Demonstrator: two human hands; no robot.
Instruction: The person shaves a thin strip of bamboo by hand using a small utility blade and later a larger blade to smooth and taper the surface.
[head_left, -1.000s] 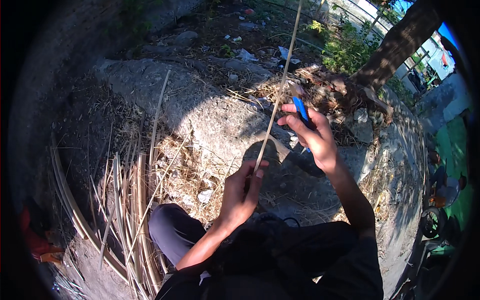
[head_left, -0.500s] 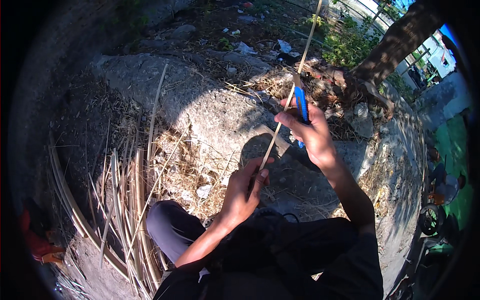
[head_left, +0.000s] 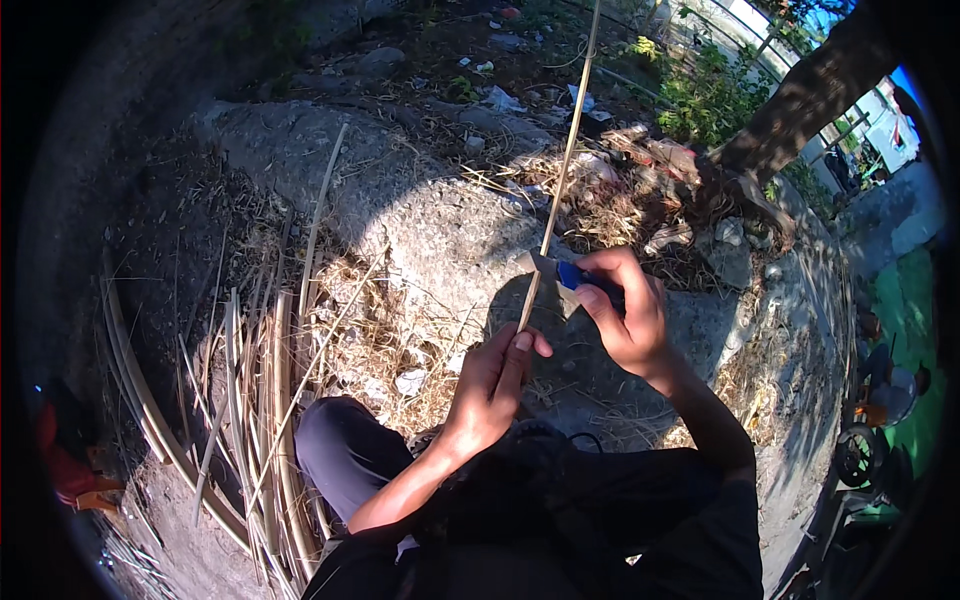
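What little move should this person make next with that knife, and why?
Probably slide the blue knife up along the thin stick, away from the left hand. The right hand holds the knife with its blade across the stick, just above the left fingers gripping it, so moving away from them seems safer.

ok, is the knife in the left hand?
No, the right hand holds the knife, while the left hand grips the strip.
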